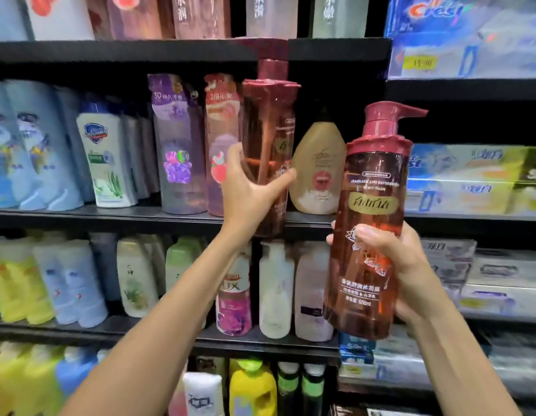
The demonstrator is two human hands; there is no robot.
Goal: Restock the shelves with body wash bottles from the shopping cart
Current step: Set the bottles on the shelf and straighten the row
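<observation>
A shop aisle: black shelves packed with body wash bottles; toothpaste boxes, price tag at two o'clock.

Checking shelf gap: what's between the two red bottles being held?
In the head view, a gold bottle stands on the shelf between the left red bottle and right red bottle.

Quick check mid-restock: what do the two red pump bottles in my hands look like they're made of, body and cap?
Both red pump bottles, right hand's and left hand's: bodies look like clear, red-tinted glossy plastic, since liquid and the dip tube show through. Pump caps look like opaque matte pinkish-red plastic. The left one is blurred, so that's less certain.
</observation>
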